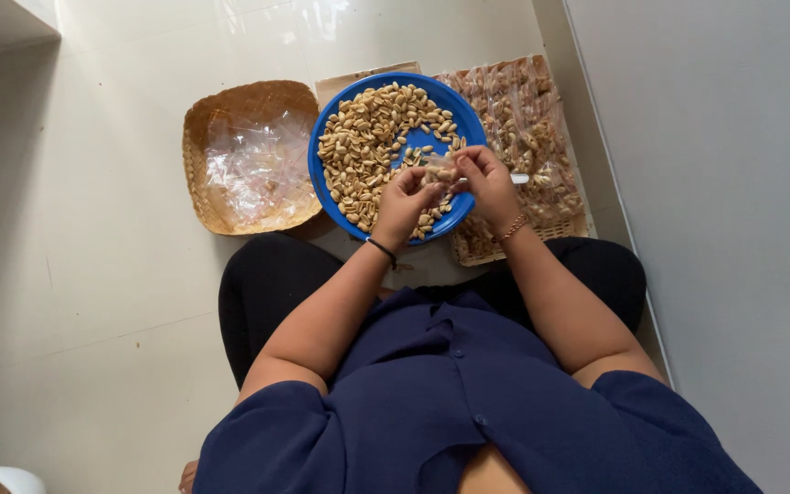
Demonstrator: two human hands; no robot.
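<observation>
The left hand [406, 199] and the right hand [486, 178] both pinch 1 small clear bag [439, 167] right over the blue plate [457, 215] of peanuts [368, 137], so spilled nuts land there, between 2 baskets [203, 137], close enough to reach.
</observation>
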